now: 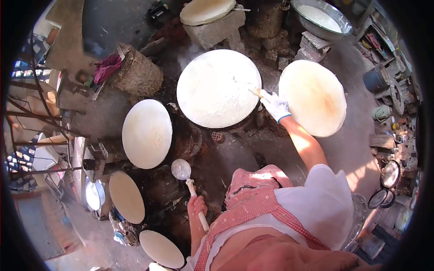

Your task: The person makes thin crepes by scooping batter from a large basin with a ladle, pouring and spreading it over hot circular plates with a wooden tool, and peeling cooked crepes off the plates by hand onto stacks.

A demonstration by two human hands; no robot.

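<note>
My right hand [275,106], in a white glove with a blue cuff, grips a thin wooden tool [256,92] whose tip rests at the right part of a large round white surface [217,86]. Faint steam rises at that surface's left edge. Lower down, my bare left hand [197,206] is wrapped round the pale handle of a ladle [181,170], its round bowl pointing up and away from me. Just right of my gloved hand lies a round disc [314,97], pale with a browned patch.
Pale round discs stand at the left [147,134], lower left [126,197] and bottom [161,249]. A metal basin [322,19] of white liquid is at the top right. Another round disc [207,11] sits on a block at the top. A stump-like block [138,72] holds purple cloth.
</note>
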